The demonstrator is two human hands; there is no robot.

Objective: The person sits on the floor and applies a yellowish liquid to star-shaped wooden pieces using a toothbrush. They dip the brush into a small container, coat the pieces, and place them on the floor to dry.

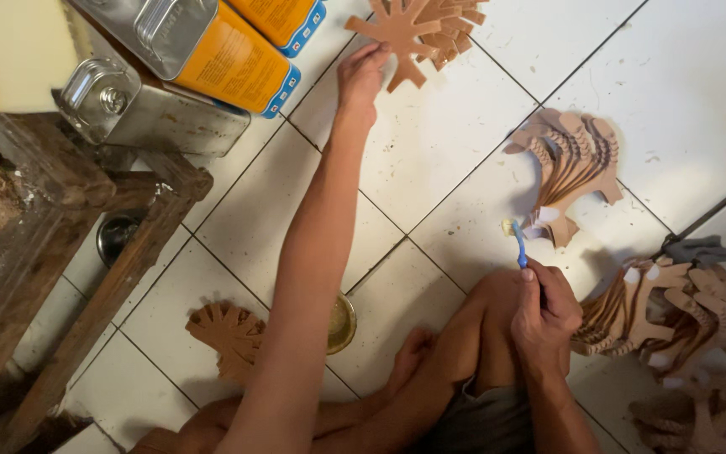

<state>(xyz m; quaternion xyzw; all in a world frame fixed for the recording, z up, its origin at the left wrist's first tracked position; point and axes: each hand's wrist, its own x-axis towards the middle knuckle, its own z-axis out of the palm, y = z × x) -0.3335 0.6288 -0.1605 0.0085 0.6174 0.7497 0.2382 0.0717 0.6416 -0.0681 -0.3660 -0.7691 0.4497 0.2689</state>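
My left hand [361, 77] is stretched far out ahead of me, arm nearly straight, and its fingertips pinch the edge of a flat brown cutout [398, 32] with spiky rays, the topmost of a stack [445, 25] of the same pieces lying on the white floor tiles [430, 143]. The cutout lies flat on the stack, its longest spike pointing back toward me, right beside my fingers.

My right hand [544, 315] rests on my bent knee, clenched around the handle of a blue toothbrush [518, 244]. The brush stands along its length away from me, pale bristle head at the far end — just short of a fanned pile of brown curved pieces [569, 164].

I am sitting on the tiled floor, legs folded, one foot [409, 357] tucked in near a small round brass-coloured dish [342, 324]. Another ray-shaped stack [228, 336] lies on the tiles under my left arm. To my right sit more piles of brown cutouts [665, 307] — some tips look white, and a grey rag [697, 250] lies against them. Off to the left is a rough wooden bench [52, 244] with metal tins [153, 101] on it, two of them with orange labels [233, 63], and a pale yellow block [14, 46] at the corner.
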